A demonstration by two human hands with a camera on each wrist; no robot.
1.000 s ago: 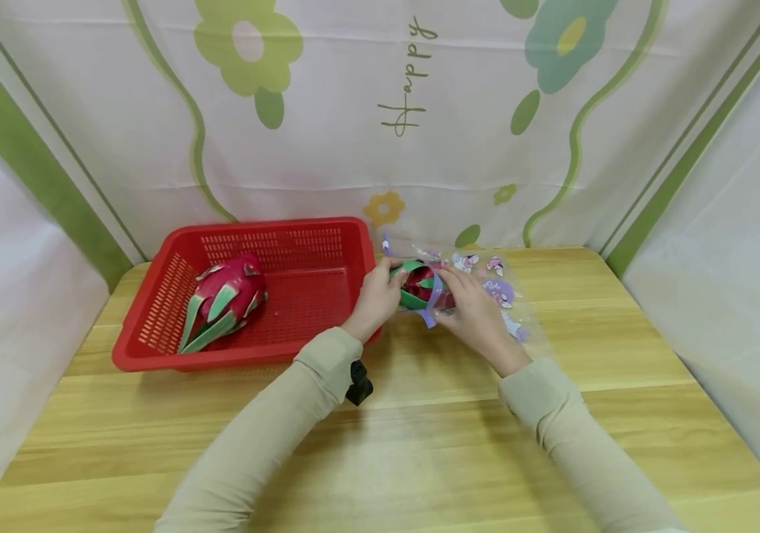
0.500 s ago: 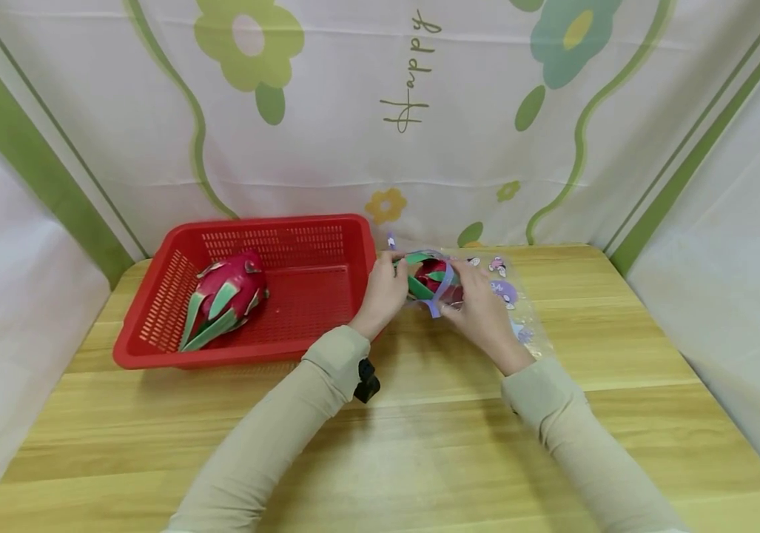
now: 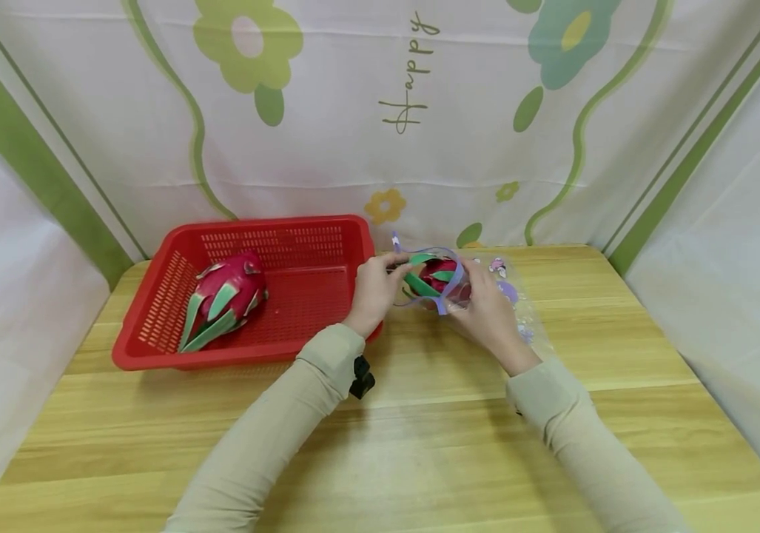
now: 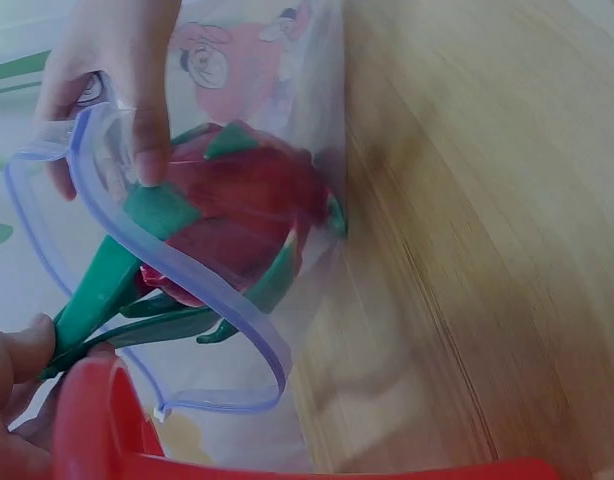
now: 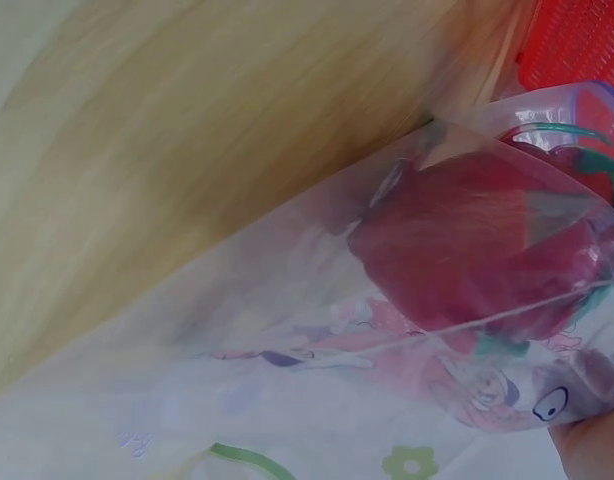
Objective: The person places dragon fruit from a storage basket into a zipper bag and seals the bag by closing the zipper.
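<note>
A red dragon fruit (image 4: pixel 242 205) with green leaf tips lies mostly inside a clear zip bag (image 5: pixel 187 330) with purple edging. Its long leaves stick out through the bag's mouth. At those leaf ends my left hand (image 3: pixel 374 292) pinches the tips between thumb and fingers, also seen in the left wrist view. My right hand (image 3: pixel 489 311) grips the bag by its mouth, and its thumb lies against the fruit in the left wrist view. The purple zip strip (image 4: pixel 187 270) loops wide around the leaves. A second dragon fruit (image 3: pixel 236 289) rests in the red basket (image 3: pixel 316 355).
The basket stands left of the bag, its right rim close by my left hand. A wooden table (image 3: pixel 419 444) lies under everything, with a flower-print cloth (image 3: pixel 326 148) hanging behind it. A black wrist device (image 3: pixel 362 377) shows under my left cuff.
The bag's mouth has spread wider, and the bag and fruit have shifted slightly right. My right hand has moved a little right with them, while my left hand stays at the leaf end.
</note>
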